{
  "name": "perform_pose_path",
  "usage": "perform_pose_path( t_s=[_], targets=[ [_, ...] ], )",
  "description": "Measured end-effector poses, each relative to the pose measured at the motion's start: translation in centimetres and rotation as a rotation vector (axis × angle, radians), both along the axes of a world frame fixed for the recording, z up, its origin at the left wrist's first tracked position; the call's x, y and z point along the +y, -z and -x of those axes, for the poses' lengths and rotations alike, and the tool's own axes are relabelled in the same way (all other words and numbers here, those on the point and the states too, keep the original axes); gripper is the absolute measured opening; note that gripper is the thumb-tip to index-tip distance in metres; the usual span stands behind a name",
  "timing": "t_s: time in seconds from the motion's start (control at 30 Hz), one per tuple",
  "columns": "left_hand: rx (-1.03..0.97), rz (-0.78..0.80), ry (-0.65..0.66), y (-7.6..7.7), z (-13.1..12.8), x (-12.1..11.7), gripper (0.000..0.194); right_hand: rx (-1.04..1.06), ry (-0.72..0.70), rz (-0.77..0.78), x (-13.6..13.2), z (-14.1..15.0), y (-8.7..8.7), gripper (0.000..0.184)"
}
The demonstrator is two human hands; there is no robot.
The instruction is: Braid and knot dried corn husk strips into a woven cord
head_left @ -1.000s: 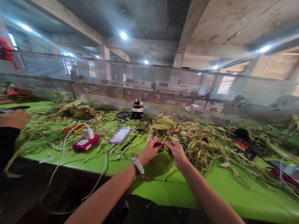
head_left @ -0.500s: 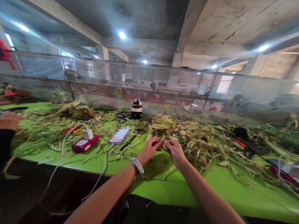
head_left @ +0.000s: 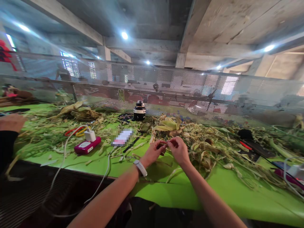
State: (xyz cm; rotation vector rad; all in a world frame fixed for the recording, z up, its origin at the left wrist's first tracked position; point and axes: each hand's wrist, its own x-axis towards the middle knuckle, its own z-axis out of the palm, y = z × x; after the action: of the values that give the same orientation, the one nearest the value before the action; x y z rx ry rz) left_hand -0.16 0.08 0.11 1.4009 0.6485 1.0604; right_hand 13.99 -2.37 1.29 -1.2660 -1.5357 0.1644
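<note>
My left hand [head_left: 153, 153], with a white band [head_left: 140, 167] on its wrist, is closed in a pinch over the green table [head_left: 152, 196]. Fingertip to fingertip with it, my right hand [head_left: 180, 152] is pinching too. Whatever lies between the fingers is too small and hidden to name. Just behind both hands rests a pale yellow-green bundle of husk-like leaves [head_left: 167, 125]. Dry leaf strips [head_left: 204, 152] are heaped to the right of my right hand. A phone [head_left: 123, 137] with a blurred screen lies to the left, joined to a white cable [head_left: 108, 167].
A magenta power block [head_left: 87, 146] holds a white charger [head_left: 90, 135]. Beyond stands a black-and-white bottle [head_left: 139, 111], before a perforated metal screen [head_left: 152, 82]. Another person's hand [head_left: 11, 123] is at the left edge. A dark tool with a red part [head_left: 245, 145] lies right.
My right hand has risen slightly and turned, its fingers more bent over the pinch. My left hand stays nearly in place. The other person's hand at the left has shifted slightly right.
</note>
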Motion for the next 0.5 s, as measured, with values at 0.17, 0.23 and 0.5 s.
perform_pose_path(
  t_s=[0.17, 0.23, 0.5],
  targets=[
    [0.029, -0.031, 0.011, 0.13, 0.13, 0.15, 0.034, -0.099, 0.009, 0.043, 0.03, -0.14, 0.15, 0.018],
    [0.036, -0.033, 0.017, 0.15, 0.15, 0.1, 0.035, -0.141, 0.02, 0.001, 0.02, -0.19, 0.24, 0.017],
    [-0.075, 0.131, -0.107, -0.51, 0.4, -0.53, 0.055, -0.183, -0.017, -0.111, -0.53, 0.47, 0.83, 0.018]
  ],
)
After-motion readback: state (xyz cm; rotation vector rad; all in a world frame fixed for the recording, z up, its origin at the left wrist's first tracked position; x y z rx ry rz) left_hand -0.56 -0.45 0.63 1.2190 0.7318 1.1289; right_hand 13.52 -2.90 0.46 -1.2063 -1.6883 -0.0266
